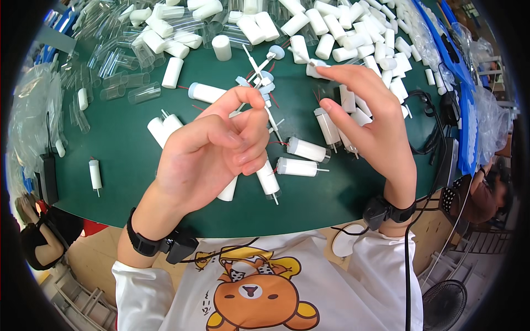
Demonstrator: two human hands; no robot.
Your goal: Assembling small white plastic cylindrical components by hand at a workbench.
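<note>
Above the middle of the table is my left hand (212,135), palm turned up. Its lower fingers curl in by the thumb, the index arches apart, and nothing shows in the grip. My right hand (378,116) is open, thumb and index spread wide. The index tip is at a white cylinder (318,70) with a thin white stem beside it; contact is unclear. Around the hands lie white-filled clear tubes with thin tips and red wires, such as one tube (308,149) and another tube (298,167). Pale blue caps with white stems (264,79) cluster behind my left hand, which partly hides them.
White cylinders (222,48) pile along the far side. Empty clear tubes (144,94) lie far left. A lone filled tube (95,175) is on the left of the green table (121,193). Black cables (428,132) and a blue bin edge (468,127) are right. People sit both sides.
</note>
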